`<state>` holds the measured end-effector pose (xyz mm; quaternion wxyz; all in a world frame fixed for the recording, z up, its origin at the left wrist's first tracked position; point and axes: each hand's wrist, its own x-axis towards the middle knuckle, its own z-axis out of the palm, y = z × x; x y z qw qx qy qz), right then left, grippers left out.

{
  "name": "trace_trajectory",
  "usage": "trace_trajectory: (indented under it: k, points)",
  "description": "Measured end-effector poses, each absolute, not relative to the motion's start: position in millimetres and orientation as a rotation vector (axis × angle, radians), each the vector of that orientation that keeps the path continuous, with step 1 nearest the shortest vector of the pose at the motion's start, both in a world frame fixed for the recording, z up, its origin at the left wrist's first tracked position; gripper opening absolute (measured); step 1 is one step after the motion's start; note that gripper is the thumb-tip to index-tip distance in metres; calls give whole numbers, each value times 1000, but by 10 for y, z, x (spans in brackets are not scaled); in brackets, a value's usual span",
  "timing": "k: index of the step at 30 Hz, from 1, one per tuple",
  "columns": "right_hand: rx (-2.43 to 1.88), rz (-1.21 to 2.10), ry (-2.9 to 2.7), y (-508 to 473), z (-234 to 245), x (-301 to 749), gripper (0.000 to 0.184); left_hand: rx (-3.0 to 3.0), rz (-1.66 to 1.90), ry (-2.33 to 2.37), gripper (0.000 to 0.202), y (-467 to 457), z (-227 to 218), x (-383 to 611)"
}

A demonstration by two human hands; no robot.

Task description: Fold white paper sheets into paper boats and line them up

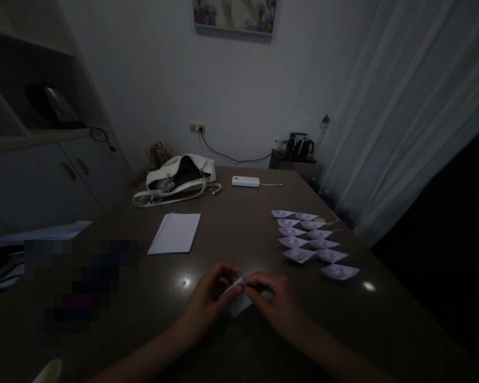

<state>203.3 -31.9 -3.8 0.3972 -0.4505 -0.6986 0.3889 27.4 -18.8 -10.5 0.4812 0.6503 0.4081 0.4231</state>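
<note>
A small piece of folded white paper [238, 301] sits low over the dark table [239, 223], near its front edge. My left hand [208, 298] pinches it from the left, fingers curled closed. My right hand [277, 304] pinches it from the right, fingertips meeting the left ones at the top fold. To the right, several finished folded paper shapes [313, 242] lie in two rows. A stack of flat white sheets [175, 233] lies further back on the left.
A white handbag [178, 178] rests at the table's far side, with a white power bank [245, 181] and cable beside it. A kettle [299, 144] stands on a side cabinet. Curtains hang on the right. Papers [43, 234] lie at the left edge.
</note>
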Motion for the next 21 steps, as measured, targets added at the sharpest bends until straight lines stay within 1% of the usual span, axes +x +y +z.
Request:
trace_trajectory:
  k: [2, 5, 12, 21]
  points:
    - [-1131, 946, -1831, -333, -20, 2031, 13, 1555, 983, 1004, 25, -184, -94, 270]
    - [-1156, 938, -1868, -342, -9, 2032, 16, 1577, 872, 1039, 20, -184, -37, 261]
    - [-1250, 1157, -1702, -281, -78, 2053, 29, 1549, 993, 1119, 22, -170, -4, 227]
    - [-1233, 1187, -1594, -278, -66, 2034, 46, 1372, 1051, 1058, 29, -194, -37, 276]
